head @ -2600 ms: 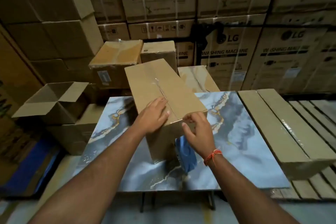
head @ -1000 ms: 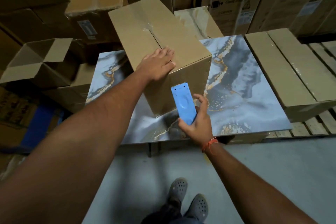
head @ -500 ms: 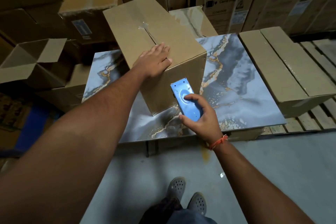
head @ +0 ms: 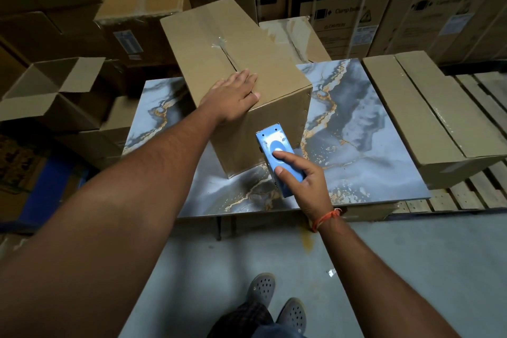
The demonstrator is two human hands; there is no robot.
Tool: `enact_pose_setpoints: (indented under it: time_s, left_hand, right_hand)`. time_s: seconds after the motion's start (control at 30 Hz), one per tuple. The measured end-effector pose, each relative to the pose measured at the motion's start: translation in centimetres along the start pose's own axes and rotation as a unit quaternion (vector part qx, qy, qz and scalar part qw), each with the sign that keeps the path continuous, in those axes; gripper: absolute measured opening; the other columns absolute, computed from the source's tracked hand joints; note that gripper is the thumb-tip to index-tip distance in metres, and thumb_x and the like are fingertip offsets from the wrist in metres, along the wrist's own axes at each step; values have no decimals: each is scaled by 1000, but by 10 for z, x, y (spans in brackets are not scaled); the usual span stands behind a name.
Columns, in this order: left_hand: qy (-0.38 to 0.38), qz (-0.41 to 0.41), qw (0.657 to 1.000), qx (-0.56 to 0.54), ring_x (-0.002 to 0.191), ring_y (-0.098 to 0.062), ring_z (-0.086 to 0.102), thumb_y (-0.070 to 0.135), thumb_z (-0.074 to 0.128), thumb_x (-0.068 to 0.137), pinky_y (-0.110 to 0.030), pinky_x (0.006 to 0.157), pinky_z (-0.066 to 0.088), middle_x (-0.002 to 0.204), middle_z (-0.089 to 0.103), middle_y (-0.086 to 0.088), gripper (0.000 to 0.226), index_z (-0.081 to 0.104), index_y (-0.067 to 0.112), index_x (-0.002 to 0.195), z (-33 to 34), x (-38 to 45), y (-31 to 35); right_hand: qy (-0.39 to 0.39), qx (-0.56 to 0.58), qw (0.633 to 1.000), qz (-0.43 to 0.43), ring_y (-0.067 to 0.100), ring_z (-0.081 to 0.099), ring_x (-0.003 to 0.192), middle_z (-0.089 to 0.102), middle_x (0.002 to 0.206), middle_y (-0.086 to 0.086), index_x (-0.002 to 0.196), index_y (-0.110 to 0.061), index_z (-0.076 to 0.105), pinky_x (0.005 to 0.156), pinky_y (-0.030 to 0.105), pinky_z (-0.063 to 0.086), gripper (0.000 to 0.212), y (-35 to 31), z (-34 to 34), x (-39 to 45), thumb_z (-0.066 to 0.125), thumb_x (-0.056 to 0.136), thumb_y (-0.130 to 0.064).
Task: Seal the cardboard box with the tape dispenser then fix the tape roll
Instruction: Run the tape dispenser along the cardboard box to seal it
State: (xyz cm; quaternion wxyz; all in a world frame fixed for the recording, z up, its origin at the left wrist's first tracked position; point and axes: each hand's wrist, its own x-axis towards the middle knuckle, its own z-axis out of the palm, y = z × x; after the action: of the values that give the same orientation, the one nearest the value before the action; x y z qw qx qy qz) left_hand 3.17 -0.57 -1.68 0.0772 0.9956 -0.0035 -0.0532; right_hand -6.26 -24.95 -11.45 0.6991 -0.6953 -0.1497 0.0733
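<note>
A closed brown cardboard box [head: 219,44] stands on a marble-patterned table [head: 370,123], its long top seam partly covered by clear tape that ends in a crumple midway. My left hand [head: 233,99] lies flat, fingers spread, on the near top corner of the box. My right hand [head: 307,181] grips a blue tape dispenser [head: 277,151] with a toothed blade at its far end, held against the box's near side face. The tape roll itself is hidden.
A long flat carton [head: 428,107] lies on wooden pallets to the right of the table. An open empty box [head: 52,88] sits at left. Taped cartons and washing machine boxes [head: 356,3] stack behind. My feet stand on the grey floor [head: 411,269] below.
My right hand let go of the box edge, picked up the blue dispenser and brought it against the box's near side. My left hand has stayed pressed on the box top.
</note>
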Motion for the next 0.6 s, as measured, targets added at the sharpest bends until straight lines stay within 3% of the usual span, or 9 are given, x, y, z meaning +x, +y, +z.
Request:
enact_pose_setpoints:
  time_s: [0.1,0.3,0.43,0.6]
  left_hand:
    - [-1,-3,1000,-2,162,-18,3,53,24,108,-43,128,6,175,2,1,65,10,27,166,0,-1,0]
    - [-4,-1,1000,-8,162,-18,3,52,23,108,-43,127,5,175,2,2,64,9,28,166,-1,-3,2]
    - [-6,-3,1000,-7,161,-17,1,51,23,109,-43,127,4,175,1,3,63,9,28,166,-1,-3,2]
    - [-3,-1,1000,-8,161,-17,2,50,23,109,-43,127,4,175,2,2,63,9,28,166,-1,-2,2]
  right_hand:
    - [-2,-9,1000,-5,3,66,116,73,116,-26,118,-15,75,102,40,55,28,2,0,1,72,91,-8]
    - [11,-19,1000,1,2,67,114,72,116,-28,116,-17,75,100,33,56,31,12,-2,-16,74,88,-6]
    - [24,-16,999,23,7,68,114,76,118,-12,115,-17,76,100,36,56,30,23,-4,-30,75,87,-5]
    - [15,-36,999,14,2,67,113,75,119,-3,112,-14,76,94,21,53,29,14,-6,-19,79,83,-8]
